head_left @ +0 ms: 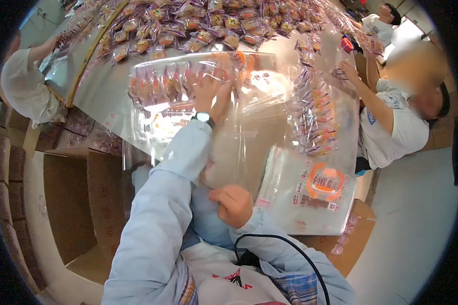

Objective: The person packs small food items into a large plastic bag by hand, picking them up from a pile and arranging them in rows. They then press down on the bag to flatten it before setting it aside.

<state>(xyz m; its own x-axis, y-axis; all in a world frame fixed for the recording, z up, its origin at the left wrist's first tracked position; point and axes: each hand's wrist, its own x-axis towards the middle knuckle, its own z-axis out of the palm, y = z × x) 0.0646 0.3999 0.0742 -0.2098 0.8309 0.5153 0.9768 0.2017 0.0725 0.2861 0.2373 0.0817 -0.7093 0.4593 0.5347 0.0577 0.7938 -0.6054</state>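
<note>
A large clear plastic bag with orange print lies in front of me on the table. Inside it, at the far end, a row of small wrapped snack packets stands side by side. My left hand reaches into the bag, its fingers stretched out against the right end of that row; glare on the film partly hides the fingertips. Close to my body, my right hand is closed, fingers curled at the near edge of the bag's film.
Many loose snack packets are heaped across the far table. Another line of packets runs down the right side. A stack of flat printed bags lies at near right. Cardboard boxes stand at left. A co-worker handles packets at right.
</note>
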